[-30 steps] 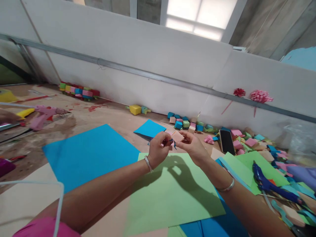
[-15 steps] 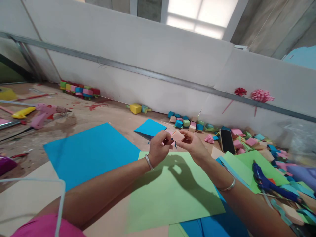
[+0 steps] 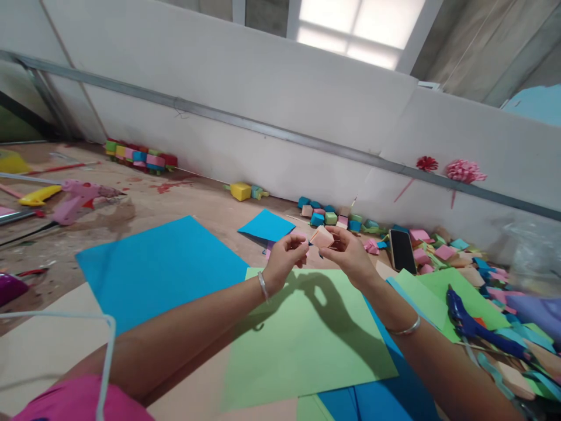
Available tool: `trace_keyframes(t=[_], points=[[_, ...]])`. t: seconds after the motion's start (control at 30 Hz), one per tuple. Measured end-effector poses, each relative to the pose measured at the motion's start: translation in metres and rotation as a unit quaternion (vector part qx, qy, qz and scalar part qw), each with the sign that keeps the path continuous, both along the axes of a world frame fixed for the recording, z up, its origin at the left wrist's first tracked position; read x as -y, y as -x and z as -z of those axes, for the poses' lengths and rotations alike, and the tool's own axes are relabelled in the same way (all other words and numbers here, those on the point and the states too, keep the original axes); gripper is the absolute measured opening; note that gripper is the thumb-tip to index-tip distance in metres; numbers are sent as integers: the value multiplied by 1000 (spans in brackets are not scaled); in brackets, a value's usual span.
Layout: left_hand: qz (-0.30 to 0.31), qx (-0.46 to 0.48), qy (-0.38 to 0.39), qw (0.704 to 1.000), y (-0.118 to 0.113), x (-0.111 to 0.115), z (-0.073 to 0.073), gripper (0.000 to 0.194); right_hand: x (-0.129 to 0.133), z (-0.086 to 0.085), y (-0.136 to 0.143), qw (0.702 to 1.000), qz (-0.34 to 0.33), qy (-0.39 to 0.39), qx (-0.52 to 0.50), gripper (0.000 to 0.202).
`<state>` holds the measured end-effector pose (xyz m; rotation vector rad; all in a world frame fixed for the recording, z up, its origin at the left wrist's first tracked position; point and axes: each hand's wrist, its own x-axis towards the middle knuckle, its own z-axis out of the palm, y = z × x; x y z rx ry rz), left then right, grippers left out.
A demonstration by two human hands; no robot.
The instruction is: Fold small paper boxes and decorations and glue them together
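Note:
A small peach paper cube is pinched between the thumb and fingers of my right hand, raised above the green paper sheet. Just left of the cube, my left hand has its thumb and fingertips pressed together, a small gap away from the cube. Whatever those fingertips may hold is too small to make out. A blue paper piece lies behind my left hand, and a large blue sheet spreads out to its left.
Several finished paper cubes sit by the wall. A phone, a dark blue glue gun and many paper scraps crowd the right side. At the left lies a pink glue gun with its cord.
My hands have moved apart. The left fingertips have come off the peach cube, which stays in my right hand and is turned a little.

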<state>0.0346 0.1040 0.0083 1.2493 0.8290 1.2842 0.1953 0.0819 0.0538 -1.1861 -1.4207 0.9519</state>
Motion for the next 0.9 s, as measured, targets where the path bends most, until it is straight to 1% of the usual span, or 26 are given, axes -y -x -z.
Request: trace_keyframes(t=[0.07, 0.17, 0.4, 0.53, 0.63, 0.73, 0.8, 0.9], points=[[32, 19, 25, 999, 2, -2, -2, 33, 1, 0, -1, 1000, -12, 3, 3, 53], [63, 39, 56, 996, 4, -3, -3, 33, 1, 2, -2, 1000, -23, -2, 10, 52], [72, 76, 127, 986, 0, 2, -6, 22, 1, 5, -4, 1000, -27, -6, 12, 52], [75, 85, 160, 981, -2, 6, -10, 21, 2, 6, -4, 1000, -25, -2, 4, 54], [71, 91, 173, 978, -1, 7, -11, 25, 1, 6, -4, 1000, -28, -4, 6, 55], [68, 98, 184, 976, 0, 9, -12, 38, 0, 5, -5, 1000, -19, -8, 16, 55], [80, 98, 198, 972, 0, 11, -12, 41, 1, 4, -5, 1000, -15, -6, 15, 56], [125, 97, 229, 961, -2, 14, -11, 29, 3, 4, -4, 1000, -27, -6, 4, 55]])
